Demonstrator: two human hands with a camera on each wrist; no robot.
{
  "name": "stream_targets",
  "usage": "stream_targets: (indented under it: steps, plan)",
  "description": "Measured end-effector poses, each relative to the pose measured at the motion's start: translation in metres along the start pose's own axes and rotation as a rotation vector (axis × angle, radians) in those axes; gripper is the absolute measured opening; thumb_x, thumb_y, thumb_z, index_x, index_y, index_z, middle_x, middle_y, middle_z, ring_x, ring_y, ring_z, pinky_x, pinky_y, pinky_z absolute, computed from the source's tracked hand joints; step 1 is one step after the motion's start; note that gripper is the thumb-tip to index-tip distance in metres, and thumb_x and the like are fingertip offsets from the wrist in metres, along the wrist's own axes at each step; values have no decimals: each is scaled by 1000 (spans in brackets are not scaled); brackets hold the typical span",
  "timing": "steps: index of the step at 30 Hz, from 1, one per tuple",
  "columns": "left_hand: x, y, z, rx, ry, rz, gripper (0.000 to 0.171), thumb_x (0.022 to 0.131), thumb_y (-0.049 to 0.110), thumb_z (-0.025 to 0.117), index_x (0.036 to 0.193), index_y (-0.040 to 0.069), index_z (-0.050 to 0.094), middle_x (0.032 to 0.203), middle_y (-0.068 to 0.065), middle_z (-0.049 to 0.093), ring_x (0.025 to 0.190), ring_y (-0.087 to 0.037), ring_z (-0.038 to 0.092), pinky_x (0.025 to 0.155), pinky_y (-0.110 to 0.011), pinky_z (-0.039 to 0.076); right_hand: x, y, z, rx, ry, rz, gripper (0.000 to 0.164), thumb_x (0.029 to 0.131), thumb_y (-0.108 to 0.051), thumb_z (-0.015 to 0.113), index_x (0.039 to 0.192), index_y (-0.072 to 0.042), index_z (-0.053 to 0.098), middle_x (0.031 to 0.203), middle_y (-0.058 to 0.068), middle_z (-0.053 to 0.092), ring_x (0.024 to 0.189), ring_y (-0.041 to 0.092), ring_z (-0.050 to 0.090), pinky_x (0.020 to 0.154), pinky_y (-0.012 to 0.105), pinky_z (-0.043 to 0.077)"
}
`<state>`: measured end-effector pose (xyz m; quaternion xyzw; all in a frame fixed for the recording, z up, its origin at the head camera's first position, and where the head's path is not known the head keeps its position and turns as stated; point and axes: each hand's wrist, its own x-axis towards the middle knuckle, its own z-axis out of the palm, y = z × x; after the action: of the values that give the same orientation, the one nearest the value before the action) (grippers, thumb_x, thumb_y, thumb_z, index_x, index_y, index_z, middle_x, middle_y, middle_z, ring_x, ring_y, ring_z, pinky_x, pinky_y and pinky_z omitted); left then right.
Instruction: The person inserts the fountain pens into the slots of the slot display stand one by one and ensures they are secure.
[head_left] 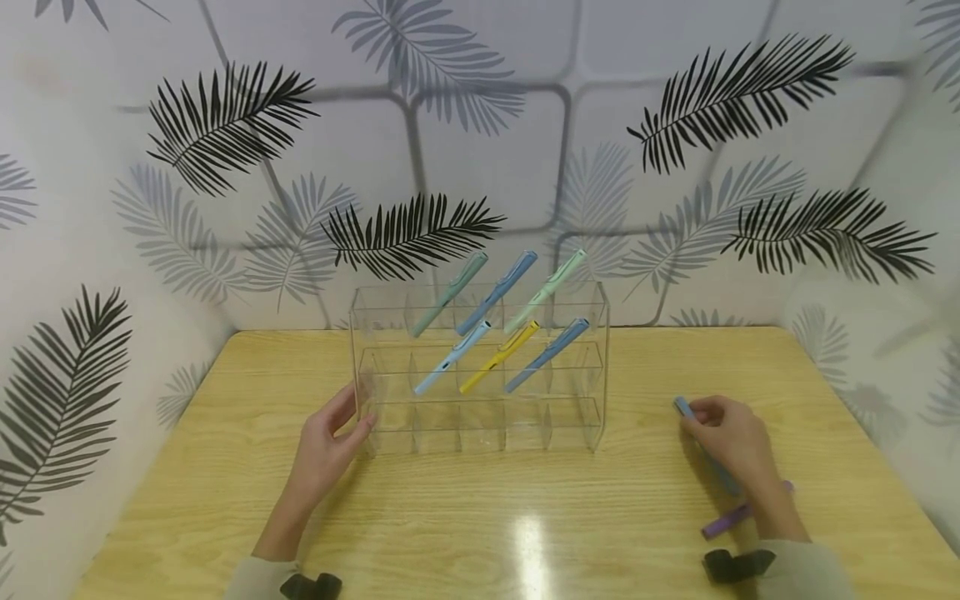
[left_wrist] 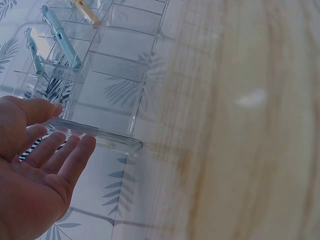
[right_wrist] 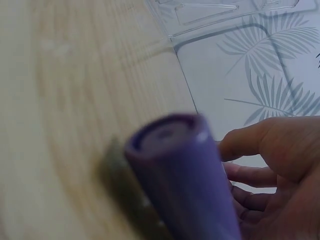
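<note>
A clear acrylic pen rack [head_left: 480, 408] stands on the table with several capped pens leaning in its two upper tiers, among them a yellow pen [head_left: 498, 357] and a light blue pen [head_left: 452, 357]. My left hand [head_left: 330, 442] holds the rack's left side panel; in the left wrist view the thumb and fingers of that hand [left_wrist: 42, 160] lie on opposite sides of the clear panel. Off to the rack's right, my right hand [head_left: 727, 437] pinches a blue pen [head_left: 683, 407] near its upper end. A purple pen [head_left: 723, 522] lies below that wrist and looms large in the right wrist view.
The rack's lowest tier [head_left: 480, 429] shows bare compartments. The wood-grain table [head_left: 450, 517] reaches back to a leaf-patterned sheet [head_left: 480, 150], which also hangs at both sides. A bright reflection falls on the table's front middle.
</note>
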<state>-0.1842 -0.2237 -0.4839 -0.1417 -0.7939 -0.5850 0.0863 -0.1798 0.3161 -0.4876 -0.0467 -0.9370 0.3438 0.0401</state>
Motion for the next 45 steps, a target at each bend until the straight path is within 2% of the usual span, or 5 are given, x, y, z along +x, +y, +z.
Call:
stream_targets:
  steps: [7, 17, 26, 38, 45]
  plan:
    - [0, -2, 0, -7, 2, -1, 54, 100, -2, 62, 150, -10, 42, 150, -31, 45, 138, -49, 43, 96, -24, 52, 3, 1, -1, 34, 51, 31, 38, 95, -17, 69, 122, 10, 66, 105, 22, 70, 95, 36, 70, 65, 22, 54]
    - [1, -1, 0, -8, 0, -1, 54, 100, -3, 62, 150, -10, 42, 151, -30, 45, 138, -48, 43, 96, -22, 51, 1, -5, -10, 332, 16, 50, 43, 102, -16, 63, 133, 13, 54, 122, 33, 63, 79, 3, 70, 69, 25, 62]
    - [0, 1, 1, 23, 12, 31, 53, 100, -3, 63, 149, -10, 44, 149, -29, 47, 136, -47, 46, 97, -21, 50, 0, -13, -16, 423, 65, -84, 39, 107, -19, 59, 131, 10, 55, 99, -9, 76, 87, 1, 70, 72, 21, 61]
    - [1, -1, 0, 23, 11, 12, 55, 100, -3, 63, 150, -9, 43, 151, -29, 46, 137, -47, 45, 96, -20, 50, -6, -39, -23, 762, -11, -178, 37, 100, -6, 66, 133, 7, 57, 107, -1, 74, 92, 11, 73, 79, 31, 63]
    - [1, -1, 0, 5, 6, 22, 54, 100, -3, 62, 150, -9, 42, 151, -30, 45, 137, -48, 44, 95, -20, 51, -12, -60, -30, 602, 84, -201, 36, 98, -8, 71, 131, 4, 63, 102, -8, 76, 88, 7, 73, 75, 22, 62]
